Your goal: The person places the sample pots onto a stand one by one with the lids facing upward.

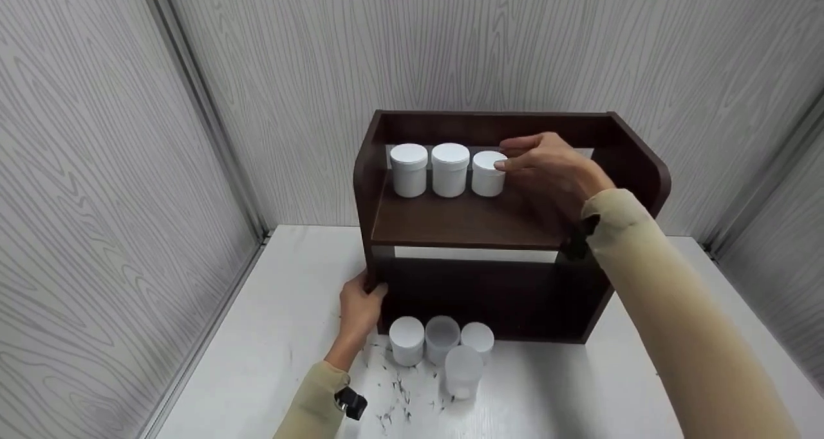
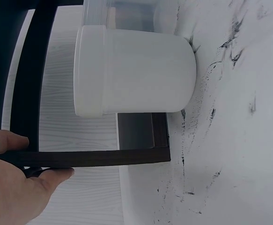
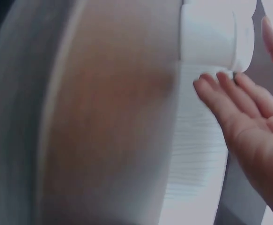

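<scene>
A dark brown two-tier wooden shelf (image 1: pixel 470 225) stands on a white table. My left hand (image 1: pixel 359 309) grips the lower edge of its left side panel (image 2: pixel 99 158), thumb on one face and fingers on the other. On the upper tier, two taller white lidded jars (image 1: pixel 409 174) and a shorter white jar (image 1: pixel 487 181) stand in a row. My right hand (image 1: pixel 553 162) is at the right of the short jar, its thumb over the lid's edge in the head view. In the right wrist view its fingers (image 3: pixel 230 101) are extended beside the white jar (image 3: pixel 209 35).
In front of the shelf's lower tier stand a white lidded jar (image 1: pixel 407 344), a translucent jar (image 1: pixel 442 344), another white-lidded jar (image 1: pixel 477 337) and a frosted container (image 1: pixel 463 369). Dark scuff marks (image 1: pixel 400 391) streak the table. Grey wood-grain walls (image 1: pixel 283 72) enclose it.
</scene>
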The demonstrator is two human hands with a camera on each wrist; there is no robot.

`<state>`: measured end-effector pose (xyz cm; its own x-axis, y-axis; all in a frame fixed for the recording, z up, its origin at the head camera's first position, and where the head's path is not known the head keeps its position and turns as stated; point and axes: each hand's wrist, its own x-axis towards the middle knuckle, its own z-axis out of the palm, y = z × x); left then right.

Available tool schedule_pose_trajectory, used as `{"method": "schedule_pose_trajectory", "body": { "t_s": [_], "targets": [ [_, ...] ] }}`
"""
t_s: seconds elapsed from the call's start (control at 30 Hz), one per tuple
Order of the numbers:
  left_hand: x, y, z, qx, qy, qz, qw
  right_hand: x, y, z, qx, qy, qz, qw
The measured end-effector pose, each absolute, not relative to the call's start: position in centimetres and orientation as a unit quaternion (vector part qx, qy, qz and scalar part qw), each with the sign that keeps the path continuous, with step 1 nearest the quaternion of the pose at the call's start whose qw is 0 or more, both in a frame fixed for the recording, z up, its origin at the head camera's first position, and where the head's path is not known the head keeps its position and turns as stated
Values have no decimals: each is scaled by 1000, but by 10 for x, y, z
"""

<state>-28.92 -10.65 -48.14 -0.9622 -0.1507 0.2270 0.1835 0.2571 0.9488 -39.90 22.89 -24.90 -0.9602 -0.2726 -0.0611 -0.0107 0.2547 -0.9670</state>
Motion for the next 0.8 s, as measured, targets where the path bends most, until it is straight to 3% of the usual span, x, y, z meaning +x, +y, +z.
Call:
{"method": "schedule_pose_trajectory", "body": {
  "t_s": [0.43, 0.8],
  "targets": [
    [-291, -111, -482, -8, -782, -607, 141, -349, 202, -243, -129, 889, -412, -152],
    [-292, -113, -481, -9, -779, -612, 135, -282, 198, -277, -202, 836, -432, -270]
  ]
}}
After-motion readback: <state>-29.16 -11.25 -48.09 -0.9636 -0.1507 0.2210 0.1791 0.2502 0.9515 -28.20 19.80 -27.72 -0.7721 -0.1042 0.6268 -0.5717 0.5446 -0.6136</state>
